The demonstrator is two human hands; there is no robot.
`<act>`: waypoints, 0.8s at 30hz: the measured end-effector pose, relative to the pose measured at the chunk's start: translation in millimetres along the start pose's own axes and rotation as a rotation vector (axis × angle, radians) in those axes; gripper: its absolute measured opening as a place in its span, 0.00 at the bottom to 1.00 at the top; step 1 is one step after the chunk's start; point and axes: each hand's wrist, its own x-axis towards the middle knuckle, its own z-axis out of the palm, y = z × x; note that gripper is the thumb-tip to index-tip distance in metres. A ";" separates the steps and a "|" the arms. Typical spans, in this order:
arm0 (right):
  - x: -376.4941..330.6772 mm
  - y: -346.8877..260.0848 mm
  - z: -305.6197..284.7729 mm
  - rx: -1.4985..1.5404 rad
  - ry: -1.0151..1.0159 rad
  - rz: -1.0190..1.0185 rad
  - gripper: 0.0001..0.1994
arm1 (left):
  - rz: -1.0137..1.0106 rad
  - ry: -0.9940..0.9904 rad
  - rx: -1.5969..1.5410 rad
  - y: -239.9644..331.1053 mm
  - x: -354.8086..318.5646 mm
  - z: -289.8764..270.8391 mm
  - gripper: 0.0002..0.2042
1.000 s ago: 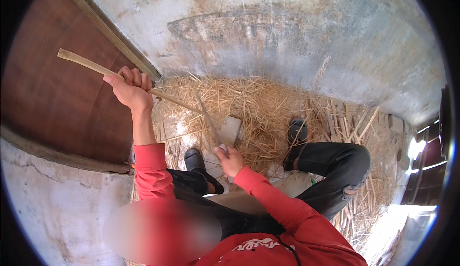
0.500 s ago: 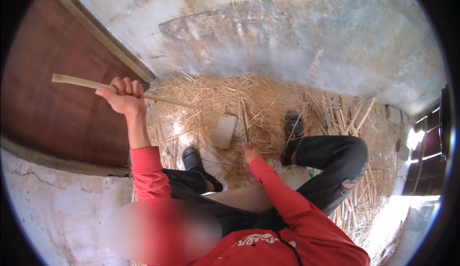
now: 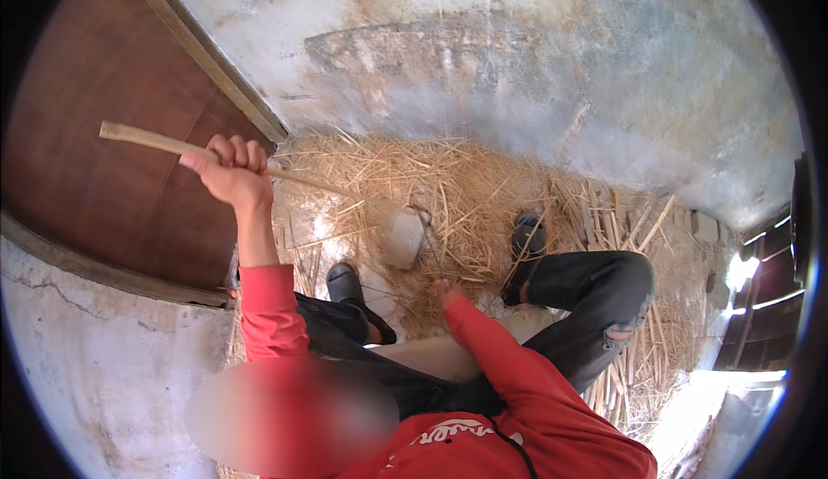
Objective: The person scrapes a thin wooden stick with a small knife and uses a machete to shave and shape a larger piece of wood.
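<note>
My left hand (image 3: 229,169) is raised at the left and closed around the long wooden handle (image 3: 147,139) of a chopping tool. The handle slants down to the right, to a flat grey metal blade (image 3: 404,237) resting on the straw (image 3: 466,194) between my feet. My right hand (image 3: 448,293) is low and blurred, just below and right of the blade, at the straw's near edge. Whether it holds any stalks is unclear. I sit in a red long-sleeved top and dark trousers.
My dark shoes (image 3: 345,282) (image 3: 526,242) stand on either side of the straw heap. A brown wooden door (image 3: 95,203) fills the left, and a stained concrete wall (image 3: 535,74) rises behind. Loose cut stalks (image 3: 638,220) lie at the right, near a dark slatted opening (image 3: 759,306).
My right hand has moved right and back from beside the blade toward my body. My left hand has dropped slightly with the handle. The blade has stayed about where it was.
</note>
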 end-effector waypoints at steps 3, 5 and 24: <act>41.4 41.7 5.8 0.114 0.324 -0.064 0.25 | 0.073 0.076 -0.067 43.6 -2.9 -0.3 0.35; -2.1 -52.2 -40.9 0.317 0.086 0.196 0.21 | 0.175 0.206 -0.057 87.6 -8.5 -27.2 0.34; -216.0 11.4 -354.3 0.843 0.985 -0.330 0.14 | 0.088 0.782 -0.656 106.6 -163.3 -165.5 0.30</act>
